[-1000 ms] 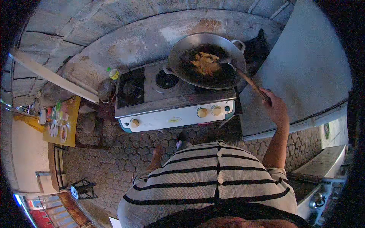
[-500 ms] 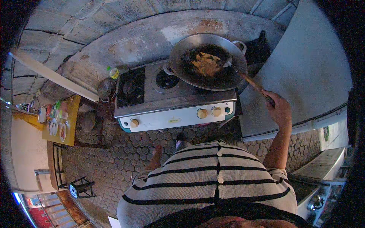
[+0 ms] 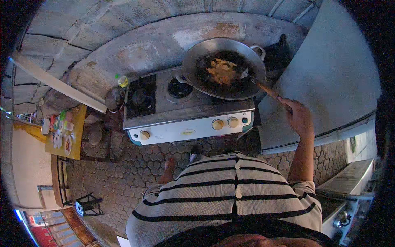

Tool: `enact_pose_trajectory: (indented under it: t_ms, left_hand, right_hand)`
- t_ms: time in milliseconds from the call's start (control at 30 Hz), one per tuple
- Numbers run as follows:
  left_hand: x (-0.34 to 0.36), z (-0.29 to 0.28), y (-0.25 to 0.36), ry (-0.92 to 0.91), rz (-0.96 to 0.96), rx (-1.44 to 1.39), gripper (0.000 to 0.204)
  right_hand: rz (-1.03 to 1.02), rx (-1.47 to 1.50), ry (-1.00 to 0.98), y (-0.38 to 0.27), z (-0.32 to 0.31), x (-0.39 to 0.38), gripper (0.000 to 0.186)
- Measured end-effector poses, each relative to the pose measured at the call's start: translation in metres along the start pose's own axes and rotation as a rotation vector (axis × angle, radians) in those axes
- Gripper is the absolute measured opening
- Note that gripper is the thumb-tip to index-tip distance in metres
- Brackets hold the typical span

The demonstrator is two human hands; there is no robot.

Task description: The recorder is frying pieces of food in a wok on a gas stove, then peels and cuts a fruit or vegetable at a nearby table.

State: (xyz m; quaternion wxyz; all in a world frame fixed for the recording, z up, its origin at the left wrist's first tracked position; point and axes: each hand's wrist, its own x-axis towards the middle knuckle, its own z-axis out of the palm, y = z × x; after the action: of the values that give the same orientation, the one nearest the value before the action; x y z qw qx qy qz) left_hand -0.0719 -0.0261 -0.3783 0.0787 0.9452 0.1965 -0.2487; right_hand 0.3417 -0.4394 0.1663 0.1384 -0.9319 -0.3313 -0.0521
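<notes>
In the head view, my right hand (image 3: 298, 116) grips the wooden handle of a spatula (image 3: 267, 89), whose metal blade rests inside a large metal wok (image 3: 193, 64) on the right part of the stove (image 3: 160, 115). Golden fried pieces (image 3: 222, 71) sit in dark oil in the wok, next to the blade. My left hand (image 3: 168, 166) hangs low beside my striped shirt, in front of the stove and touching nothing visible; its fingers are too small and dim to make out.
A yellow-topped table (image 3: 76, 123) with plates and small items stands at the left. A yellow container (image 3: 122, 81) and dark pot (image 3: 115, 99) sit beside the stove. A large grey panel (image 3: 321, 82) rises at the right, a metal counter (image 3: 345, 181) at lower right, a small stool (image 3: 88, 204) at lower left.
The spatula blade has shifted slightly toward the lower right of the wok, and my right hand has moved a little with it. My left hand stays low.
</notes>
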Motion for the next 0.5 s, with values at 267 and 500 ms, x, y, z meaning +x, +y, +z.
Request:
enact_pose_trajectory:
  t_ms: [267,500]
  left_hand:
    - [0.029,0.000,0.023,0.019,-0.013,-0.035,0.033]
    - [0.020,0.009,0.015,0.018,-0.009,-0.062,0.033]
  right_hand:
    - [-0.023,-0.063,0.004,-0.006,-0.007,0.006,0.045]
    - [0.007,-0.095,0.061,-0.014,-0.003,0.008,0.046]
